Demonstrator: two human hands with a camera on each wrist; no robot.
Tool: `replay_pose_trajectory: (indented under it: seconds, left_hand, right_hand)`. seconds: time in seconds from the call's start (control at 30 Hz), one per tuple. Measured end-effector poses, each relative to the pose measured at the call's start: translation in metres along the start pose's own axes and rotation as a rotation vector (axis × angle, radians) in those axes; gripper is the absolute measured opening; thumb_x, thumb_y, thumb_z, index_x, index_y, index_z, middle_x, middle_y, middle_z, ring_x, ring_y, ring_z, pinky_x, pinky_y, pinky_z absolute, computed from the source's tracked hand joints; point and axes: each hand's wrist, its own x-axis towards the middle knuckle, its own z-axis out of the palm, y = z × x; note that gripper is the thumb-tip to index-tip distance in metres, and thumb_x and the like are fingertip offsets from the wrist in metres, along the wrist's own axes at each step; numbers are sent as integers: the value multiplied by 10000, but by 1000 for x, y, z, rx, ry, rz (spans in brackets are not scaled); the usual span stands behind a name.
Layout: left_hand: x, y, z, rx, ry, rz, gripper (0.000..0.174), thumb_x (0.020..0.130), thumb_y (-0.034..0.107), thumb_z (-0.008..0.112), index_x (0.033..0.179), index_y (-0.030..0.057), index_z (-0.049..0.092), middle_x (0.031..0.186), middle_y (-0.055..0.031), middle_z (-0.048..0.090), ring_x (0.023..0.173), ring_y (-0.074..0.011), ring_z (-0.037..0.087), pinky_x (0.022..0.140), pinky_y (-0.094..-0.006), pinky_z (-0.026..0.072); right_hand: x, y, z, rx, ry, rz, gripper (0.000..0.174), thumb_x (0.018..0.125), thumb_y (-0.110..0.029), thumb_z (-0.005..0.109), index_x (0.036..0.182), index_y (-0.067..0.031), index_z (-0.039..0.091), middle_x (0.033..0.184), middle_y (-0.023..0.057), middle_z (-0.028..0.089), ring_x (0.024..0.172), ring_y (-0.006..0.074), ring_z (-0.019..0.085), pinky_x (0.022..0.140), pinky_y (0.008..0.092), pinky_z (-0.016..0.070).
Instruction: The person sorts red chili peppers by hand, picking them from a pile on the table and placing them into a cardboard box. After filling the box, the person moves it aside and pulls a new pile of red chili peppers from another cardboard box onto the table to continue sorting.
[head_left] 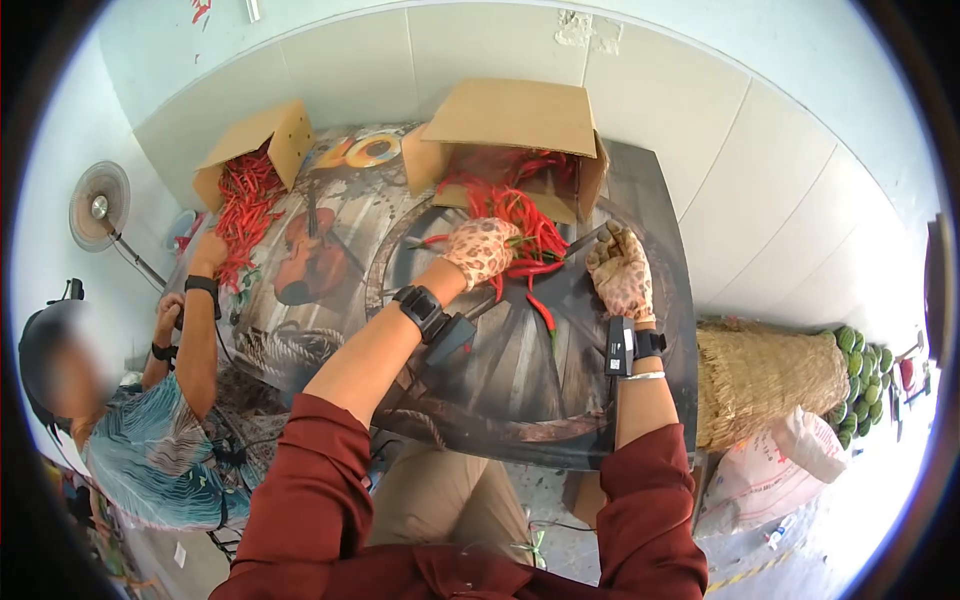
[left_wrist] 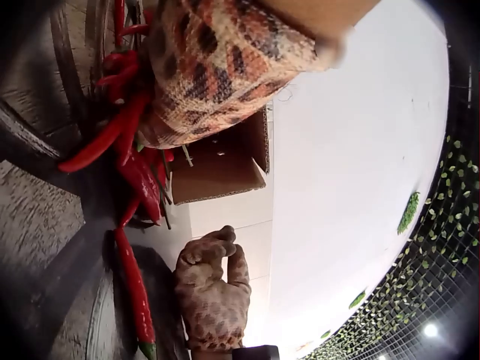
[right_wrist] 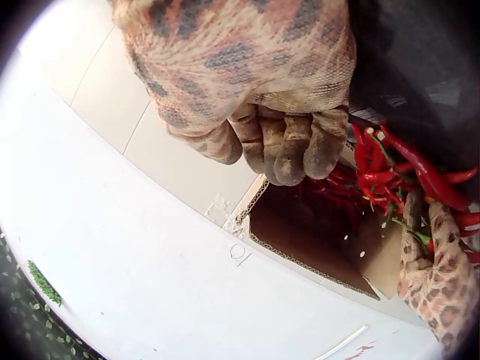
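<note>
My gloved left hand (head_left: 483, 250) is at a heap of red chili peppers (head_left: 518, 208) spilling from an open cardboard box (head_left: 510, 112). In the right wrist view, a green stem (right_wrist: 409, 228) shows between its thumb and finger, with a red chili pepper (right_wrist: 429, 244) behind. My right hand (head_left: 622, 272), in a spotted glove with darkened fingertips, is raised over the table to the right of the heap. Its fingers (right_wrist: 289, 154) bend loosely and nothing shows in them. One loose chili pepper (head_left: 542, 314) lies nearer to me, its green stem end toward me.
A printed table (head_left: 600, 385) carries everything. On the left, another person (head_left: 165, 440) reaches to a second cardboard box (head_left: 291, 145) with spilled chili peppers (head_left: 245, 215). A fan (head_left: 100, 206) stands behind. To the right are a straw-coloured roll (head_left: 770, 380), a white sack (head_left: 765, 475) and green produce (head_left: 862, 385).
</note>
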Motion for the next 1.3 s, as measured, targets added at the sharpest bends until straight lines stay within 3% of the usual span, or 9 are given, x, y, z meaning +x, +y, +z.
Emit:
replay_pose_trajectory:
  seconds: [0.3,0.57,0.63,0.73,0.77,0.87,0.9,1.03,1.3]
  left_hand:
    - [6,-10,10,209,5,188,280,818,192,552,1071,113,644,973,-113,636,878,-283,613,773,-389,481]
    - [10,-2,-8,248,-3,123,259,847,212,552,1061,95,639,993,-128,633,892,-292,612,787,-386,486]
    - [4,3,-12,-2,287,141,246,863,222,568,1049,79,644,981,-136,644,884,-260,622,762,-359,487]
    - [7,7,-20,-449,260,44,224,872,212,588,1025,62,651,938,-92,664,854,-187,616,743,-313,478]
    - [5,12,-19,-750,252,-28,193,868,173,602,1005,50,658,861,-24,659,734,-99,575,637,-253,457]
    - [-9,29,-18,-1149,314,-89,183,866,167,613,993,44,658,812,15,639,596,-41,502,522,-200,394]
    - [-11,35,-15,-1218,347,-139,173,861,170,626,980,49,661,727,29,616,488,-12,426,431,-176,307]
    - [-18,32,7,-1454,317,-239,184,869,178,628,1002,54,656,622,74,551,435,-6,404,383,-168,267]
    - [-16,20,35,-1675,354,-278,171,880,118,599,1028,47,645,776,32,624,588,-11,514,459,-142,339]
  right_hand:
    - [0,1,1,-22,-12,9,229,927,-204,486,1058,-22,530,833,47,539,702,158,506,667,301,442]
    - [0,-1,7,-45,18,11,228,927,-194,483,1069,-17,507,847,53,527,721,165,505,675,306,453]
    - [-2,2,2,-58,29,8,227,928,-189,481,1071,-14,502,851,54,526,721,166,505,676,308,455]
    - [1,1,2,-21,-67,35,227,931,-182,476,1072,-6,500,856,55,525,721,164,501,679,303,454]
    - [-2,2,8,-68,-46,33,221,933,-172,474,1076,-5,503,852,53,523,712,157,497,667,293,453]
    - [9,6,0,-112,-140,66,217,934,-154,476,1086,-3,508,852,53,529,698,144,495,638,273,449]
    - [14,7,-6,-111,-255,99,218,934,-147,479,1092,-1,510,857,55,536,693,137,496,622,263,446]
    - [-3,18,9,-450,-181,91,276,926,-168,514,1132,14,548,930,70,584,709,106,511,605,227,435]
    - [-25,36,38,-914,-245,147,382,837,-191,659,1137,32,588,803,30,617,661,79,536,612,214,444]
